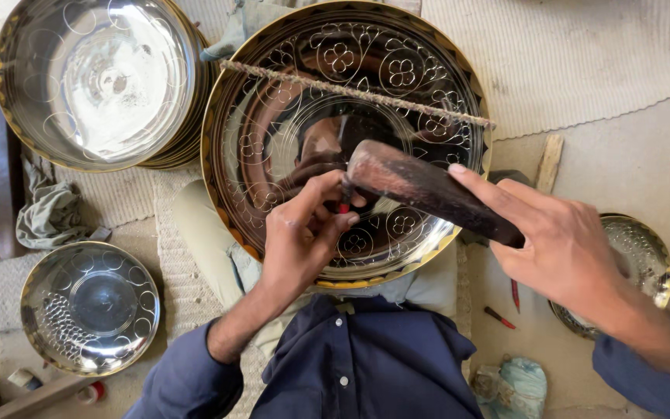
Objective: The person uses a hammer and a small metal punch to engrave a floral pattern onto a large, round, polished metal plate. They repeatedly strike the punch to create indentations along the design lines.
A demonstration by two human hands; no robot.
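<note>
Left grip (304, 233) pinched shut on a small red-tipped punch (343, 203), its tip on the engraved tray (288, 116) at frame centre. Right grip (560, 248) closed around a dark mallet (420, 190), head just above the punch. A cord (350, 91) crosses the tray; stacked bowls (94, 77) upper left, another bowl (91, 306) lower left.

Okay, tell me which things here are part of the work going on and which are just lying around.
In use:
left hand pinching a small red-tipped tool
right hand holding the dark mallet
large engraved tray
cord across it

Lying about:
stack of trays
small bowl
another bowl
grey rag
red tools on the floor
</note>
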